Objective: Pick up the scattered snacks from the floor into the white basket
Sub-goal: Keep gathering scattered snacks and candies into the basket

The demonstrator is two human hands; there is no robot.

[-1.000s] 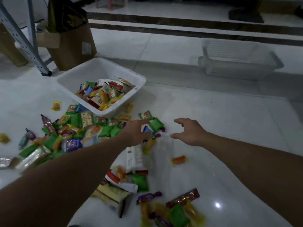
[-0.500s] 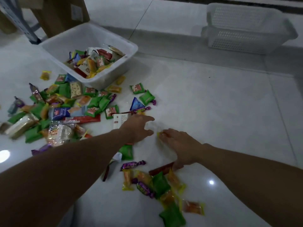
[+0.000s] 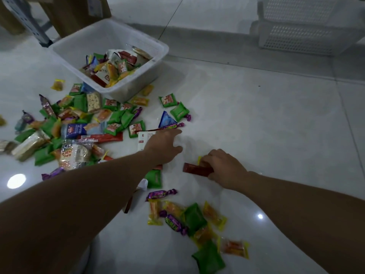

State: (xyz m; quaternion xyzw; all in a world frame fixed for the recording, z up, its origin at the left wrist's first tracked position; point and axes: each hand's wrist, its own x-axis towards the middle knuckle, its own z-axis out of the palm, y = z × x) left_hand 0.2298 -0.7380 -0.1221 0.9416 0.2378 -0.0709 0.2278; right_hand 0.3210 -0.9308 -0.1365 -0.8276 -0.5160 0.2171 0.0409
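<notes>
Red-brown bar point(image 3: 197, 169) gripped by the right hand point(image 3: 223, 168) — left hand point(image 3: 163, 148) spread, empty — lift cleanly, carry to white basket point(image 3: 158, 48).

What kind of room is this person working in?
Probably a storeroom or stock area, though I can't be sure: glossy white tiled floor, brown cardboard boxes beside a grey metal shelving leg, and stacked white perforated plastic baskets.

right hand point(image 3: 223, 169) has now closed on the dark red bar point(image 3: 197, 169).
</notes>
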